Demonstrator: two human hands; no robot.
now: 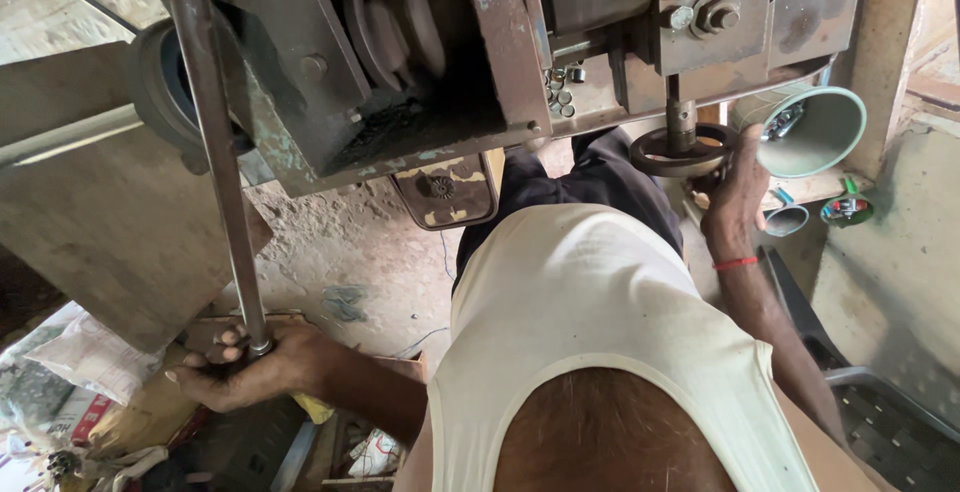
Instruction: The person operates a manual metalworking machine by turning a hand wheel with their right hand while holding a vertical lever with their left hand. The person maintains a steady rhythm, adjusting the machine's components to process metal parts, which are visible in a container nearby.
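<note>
While left hand grips rod, green cup holds metal parts.

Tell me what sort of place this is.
Probably a small machine workshop. A worn metal machine with stepped pulleys fills the view; the right hand grips its handwheel, the left hand a long steel lever.

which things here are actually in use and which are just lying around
In use:
left hand gripped on the long metal rod
right hand on the small handwheel
the machine

Lying about:
green cone-shaped shade
plastic bags
loose nuts
</note>
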